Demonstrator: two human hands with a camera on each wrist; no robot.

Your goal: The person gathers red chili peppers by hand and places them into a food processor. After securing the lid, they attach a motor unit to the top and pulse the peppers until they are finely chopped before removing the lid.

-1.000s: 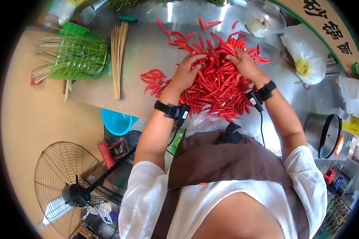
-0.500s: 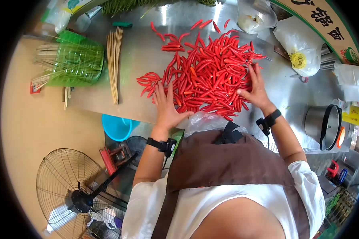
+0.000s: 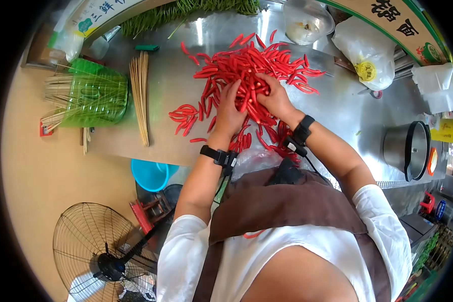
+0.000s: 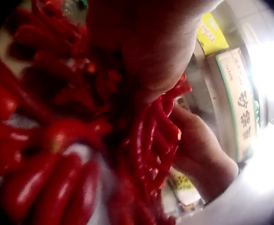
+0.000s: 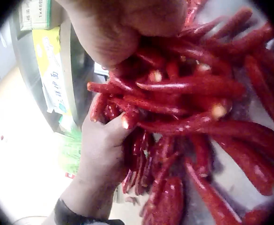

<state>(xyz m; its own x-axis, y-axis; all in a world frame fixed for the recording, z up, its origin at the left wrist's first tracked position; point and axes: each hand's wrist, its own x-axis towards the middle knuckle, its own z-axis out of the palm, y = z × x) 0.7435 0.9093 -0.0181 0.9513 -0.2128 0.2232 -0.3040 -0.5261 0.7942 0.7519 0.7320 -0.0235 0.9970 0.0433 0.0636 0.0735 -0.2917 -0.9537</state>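
Red chili peppers (image 3: 244, 68) lie heaped on the metal table (image 3: 347, 116). My left hand (image 3: 230, 113) grips the left side of a bunch of them, and my right hand (image 3: 278, 100) grips its right side; peppers fill the space between both palms. The fingertips of both hands are buried in the pile. In the left wrist view peppers (image 4: 151, 140) are bunched between my left hand (image 4: 151, 42) and my right hand (image 4: 198, 150). The right wrist view shows the bunched peppers (image 5: 174, 101) between my right hand (image 5: 123, 28) and my left hand (image 5: 104, 145).
Left of the peppers are a bundle of wooden skewers (image 3: 139, 98) and a green basket (image 3: 96, 95). A knife (image 3: 319, 60), a plastic bowl (image 3: 308, 22) and a white bag (image 3: 365, 53) lie behind at right. A steel pot (image 3: 405, 151) stands far right; a clear plastic bag (image 3: 256, 160) is near the apron.
Both hands spread from the heap to its near edges, then moved inward and away from the body, gathering peppers between them. The near part of the pile has thinned and shifted toward the back.
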